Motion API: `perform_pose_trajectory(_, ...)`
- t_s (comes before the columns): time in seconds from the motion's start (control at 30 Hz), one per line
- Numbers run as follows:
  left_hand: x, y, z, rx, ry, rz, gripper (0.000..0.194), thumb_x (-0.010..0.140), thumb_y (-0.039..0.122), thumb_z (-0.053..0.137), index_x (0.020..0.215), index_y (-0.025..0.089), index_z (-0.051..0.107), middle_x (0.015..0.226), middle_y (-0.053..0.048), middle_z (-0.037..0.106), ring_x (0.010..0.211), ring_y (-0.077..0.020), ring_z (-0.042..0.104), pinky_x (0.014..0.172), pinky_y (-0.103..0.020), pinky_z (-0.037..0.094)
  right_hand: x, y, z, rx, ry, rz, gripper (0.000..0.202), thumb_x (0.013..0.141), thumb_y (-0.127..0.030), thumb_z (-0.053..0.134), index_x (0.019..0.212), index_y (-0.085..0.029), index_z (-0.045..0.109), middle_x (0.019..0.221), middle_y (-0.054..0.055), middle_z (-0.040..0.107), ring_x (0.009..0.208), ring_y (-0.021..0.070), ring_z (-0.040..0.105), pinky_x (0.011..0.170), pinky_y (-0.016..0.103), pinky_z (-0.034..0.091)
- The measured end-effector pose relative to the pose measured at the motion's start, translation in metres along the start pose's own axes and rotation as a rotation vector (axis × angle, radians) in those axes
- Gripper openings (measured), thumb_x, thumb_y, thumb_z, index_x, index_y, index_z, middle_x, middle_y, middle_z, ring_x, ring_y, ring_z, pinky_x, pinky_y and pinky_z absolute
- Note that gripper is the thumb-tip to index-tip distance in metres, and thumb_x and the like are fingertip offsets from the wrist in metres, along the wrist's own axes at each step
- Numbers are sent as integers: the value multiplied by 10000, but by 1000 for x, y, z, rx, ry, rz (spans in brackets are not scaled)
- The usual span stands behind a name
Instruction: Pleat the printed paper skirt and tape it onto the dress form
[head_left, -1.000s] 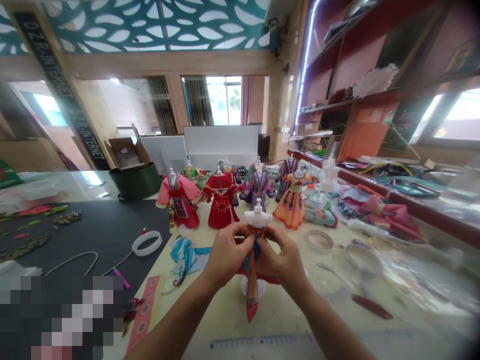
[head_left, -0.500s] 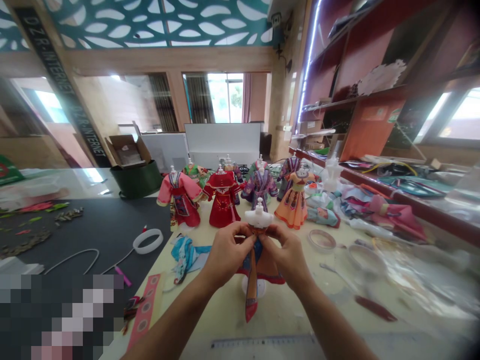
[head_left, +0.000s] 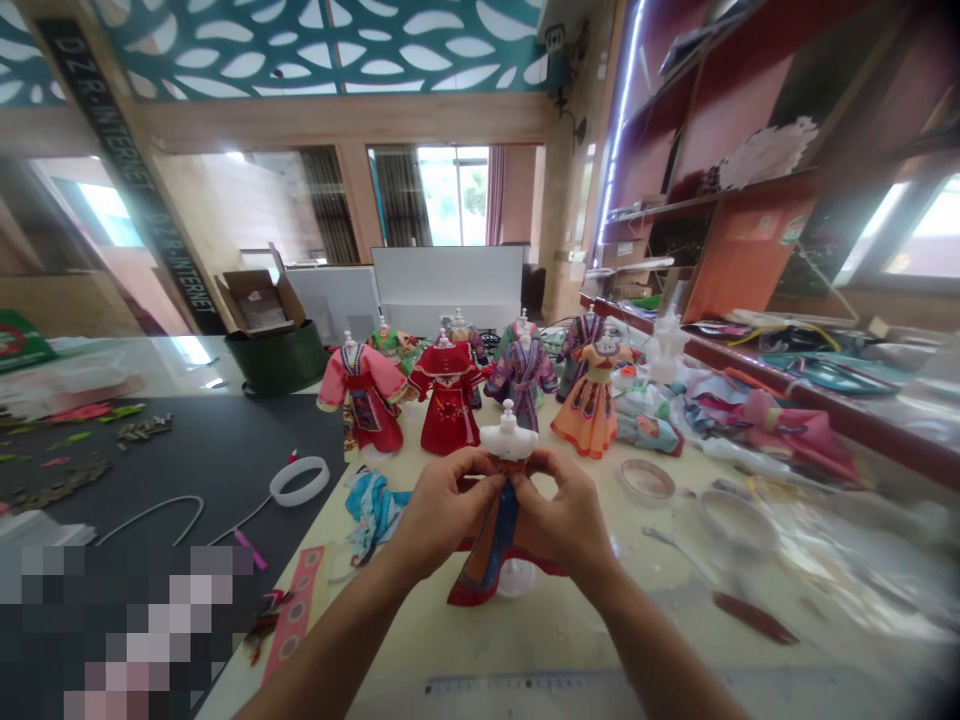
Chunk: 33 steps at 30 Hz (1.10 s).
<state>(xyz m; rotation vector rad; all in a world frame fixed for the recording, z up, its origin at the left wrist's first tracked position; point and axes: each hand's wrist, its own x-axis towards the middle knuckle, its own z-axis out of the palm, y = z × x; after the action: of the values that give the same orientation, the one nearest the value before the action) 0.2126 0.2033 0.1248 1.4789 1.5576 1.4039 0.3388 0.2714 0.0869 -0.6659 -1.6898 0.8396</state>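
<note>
A small white mannequin bust stands upright in front of me on a clear base. Round its waist hangs a doll's skirt, tan with a blue panel and a red hem, its tail swung to the left. On the left side of the waistband, my left hand pinches the cloth between thumb and fingers. Opposite it, my right hand pinches the right side of the band. The mannequin's back is hidden. Beside my left wrist lies a crumpled blue cloth.
Several dressed mannequins, among them a red gown and an orange dress, stand behind. Rolls of tape, a dark-red-handled tool and plastic wrap lie right. A ruler lies in front; a white ring is left.
The mannequin has shifted slightly left. The skirt has opened out, its tail swinging from hanging straight down to the left, so more of the blue panel shows. Both hands keep pinching the waistband.
</note>
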Motion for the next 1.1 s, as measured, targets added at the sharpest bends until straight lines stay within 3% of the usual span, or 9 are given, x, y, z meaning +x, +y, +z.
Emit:
perform_pose_trajectory(0.17, -2, 3, -7, 80, 57, 49, 95, 767, 192, 579, 686, 159, 619, 949, -34, 674, 848, -157, 622, 748, -245, 471, 0, 4, 1, -25, 3, 5, 156, 764, -203, 576, 899, -162, 643, 820, 39, 674, 757, 194, 633, 702, 291, 509)
perform_pose_trajectory(0.4, -9, 5, -13, 485, 152, 164, 107, 820, 227, 543, 780, 187, 634, 726, 1, 666, 676, -150, 597, 609, -254, 425, 0, 1, 2, -29, 9, 18, 160, 760, -230, 576, 891, -164, 640, 820, 46, 675, 769, 205, 627, 703, 299, 492)
perform_pose_trajectory(0.53, -11, 15, -21, 708, 93, 242, 116, 826, 198, 523, 792, 188, 633, 745, -13, 666, 675, -165, 595, 617, -274, 409, -1, 1, 4, -41, 3, 5, 142, 763, -243, 574, 866, -169, 638, 807, 40, 671, 770, 205, 628, 715, 306, 478)
perform_pose_trajectory(0.67, -4, 21, -32, 820, -35, 218, 142, 822, 193, 516, 739, 196, 630, 713, -3, 662, 644, -165, 588, 577, -267, 385, -2, 1, 6, -35, 2, 9, 156, 766, -249, 577, 888, -171, 637, 827, 40, 670, 786, 205, 625, 728, 308, 472)
perform_pose_trajectory(0.8, 4, 14, -39, 633, -68, 131, 120, 809, 248, 542, 751, 207, 639, 707, 11, 657, 649, -154, 588, 585, -255, 399, -1, 1, 6, -23, 9, 30, 164, 769, -256, 581, 895, -168, 638, 829, 45, 672, 778, 206, 623, 708, 302, 476)
perform_pose_trajectory(0.97, 4, -2, -33, 239, 22, -19, 190, 787, 364, 578, 759, 180, 616, 690, 8, 616, 649, -139, 551, 584, -238, 409, -1, 3, 7, -29, 14, 20, 152, 774, -245, 574, 893, -168, 629, 820, 43, 670, 771, 204, 624, 690, 292, 480)
perform_pose_trajectory(1.1, 5, -11, -21, -46, 133, -90, 192, 771, 352, 592, 734, 163, 586, 673, 19, 587, 647, -114, 527, 598, -213, 407, -1, 3, 8, -50, 19, 28, 167, 773, -253, 572, 904, -169, 631, 825, 43, 668, 770, 206, 622, 701, 303, 477)
